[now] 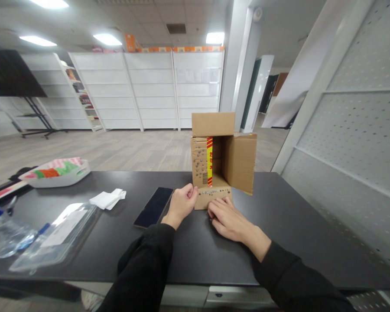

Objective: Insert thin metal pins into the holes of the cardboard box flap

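Observation:
A cardboard box stands on the dark table with its opening facing me. Its lower flap lies toward me and bears a row of small round grey dots. More such dots are scattered over the left front flap, beside a yellow and red tape strip. My left hand is closed in a loose fist at the left edge of the lower flap; its contents are hidden. Palm down, my right hand rests at the flap's front edge, fingers bent and thumb close to the index finger. A tiny dark spot shows between them.
A phone lies left of my left hand. Farther left are folded white tissues, a clear plastic case, a water bottle and a white basket. A perforated white panel stands along the right side.

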Available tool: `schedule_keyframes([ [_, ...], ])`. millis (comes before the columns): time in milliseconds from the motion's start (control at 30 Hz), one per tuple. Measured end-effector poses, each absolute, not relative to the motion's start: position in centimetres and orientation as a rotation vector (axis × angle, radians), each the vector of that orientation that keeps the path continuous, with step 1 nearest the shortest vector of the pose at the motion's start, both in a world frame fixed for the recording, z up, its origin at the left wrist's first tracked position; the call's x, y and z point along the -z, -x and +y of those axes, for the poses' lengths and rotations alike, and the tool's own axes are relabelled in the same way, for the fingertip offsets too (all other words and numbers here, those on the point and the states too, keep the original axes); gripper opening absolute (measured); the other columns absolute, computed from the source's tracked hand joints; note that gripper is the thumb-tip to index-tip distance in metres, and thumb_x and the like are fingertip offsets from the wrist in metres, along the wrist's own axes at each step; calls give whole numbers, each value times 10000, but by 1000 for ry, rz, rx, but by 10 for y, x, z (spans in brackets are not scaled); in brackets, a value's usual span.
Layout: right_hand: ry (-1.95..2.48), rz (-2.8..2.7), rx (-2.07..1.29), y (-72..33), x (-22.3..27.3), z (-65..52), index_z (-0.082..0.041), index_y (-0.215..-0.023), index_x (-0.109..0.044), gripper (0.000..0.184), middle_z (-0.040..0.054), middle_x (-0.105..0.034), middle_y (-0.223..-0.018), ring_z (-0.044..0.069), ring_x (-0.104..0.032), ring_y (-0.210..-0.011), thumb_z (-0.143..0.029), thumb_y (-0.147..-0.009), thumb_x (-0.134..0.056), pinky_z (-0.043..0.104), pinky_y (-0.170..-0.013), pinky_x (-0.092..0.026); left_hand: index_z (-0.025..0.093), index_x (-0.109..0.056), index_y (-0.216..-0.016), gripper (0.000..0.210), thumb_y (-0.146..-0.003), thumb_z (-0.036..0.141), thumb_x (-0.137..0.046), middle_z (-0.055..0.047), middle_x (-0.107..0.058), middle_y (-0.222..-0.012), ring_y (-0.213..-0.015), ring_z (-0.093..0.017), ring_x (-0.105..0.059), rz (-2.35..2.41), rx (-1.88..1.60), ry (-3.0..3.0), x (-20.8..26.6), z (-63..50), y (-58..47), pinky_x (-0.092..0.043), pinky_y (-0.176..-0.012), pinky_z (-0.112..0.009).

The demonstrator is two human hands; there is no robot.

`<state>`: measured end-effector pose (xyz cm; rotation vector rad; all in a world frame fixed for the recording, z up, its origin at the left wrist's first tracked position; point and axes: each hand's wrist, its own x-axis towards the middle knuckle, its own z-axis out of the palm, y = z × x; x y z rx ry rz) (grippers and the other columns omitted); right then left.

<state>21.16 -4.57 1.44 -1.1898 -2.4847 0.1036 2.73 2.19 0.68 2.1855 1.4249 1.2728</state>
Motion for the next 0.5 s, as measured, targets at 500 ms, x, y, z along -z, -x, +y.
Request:
schedule_keyframes([
  [500, 1140, -1708, -142, -225, 4, -22, -216, -879, -498, 63, 31, -574, -818, 171, -543, -763, -275, -899, -496, 317, -713, -448, 194, -267, -563, 392, -863, 365, -452, 66, -277, -497, -478, -71, -286, 1413, -1252, -2177, -7, 21, -27, -217, -521, -229],
])
